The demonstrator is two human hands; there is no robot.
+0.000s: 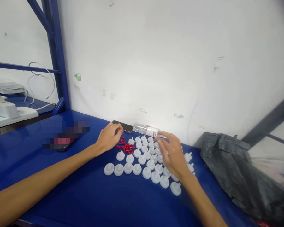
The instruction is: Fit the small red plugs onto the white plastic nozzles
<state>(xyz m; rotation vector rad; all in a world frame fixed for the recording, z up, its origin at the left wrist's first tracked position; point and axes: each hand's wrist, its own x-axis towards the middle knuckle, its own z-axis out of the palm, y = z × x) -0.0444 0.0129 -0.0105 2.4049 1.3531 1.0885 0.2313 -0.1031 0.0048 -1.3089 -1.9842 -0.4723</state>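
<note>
White round plastic pieces with short stems (146, 172) lie in rows on the blue tabletop (97, 195), stems mostly up. A small heap of red bits (126, 147) sits at the left of these rows. My left hand (110, 137) is just behind and left of the red heap, fingers curled in; whatever they hold, if anything, is hidden. Over the right part of the white pieces is my right hand (171, 153), thumb and forefinger a little apart near the back rows. It covers several pieces, and I see nothing held in it.
Along the wall lie a dark phone (125, 126) and a clear plastic bottle (145, 129) on its side. A blurred-out dark object (67, 137) is at left. A black plastic bag (229, 167) bulges at right. Blue metal posts (59, 53) and a white power strip (21, 115) stand beyond the left edge.
</note>
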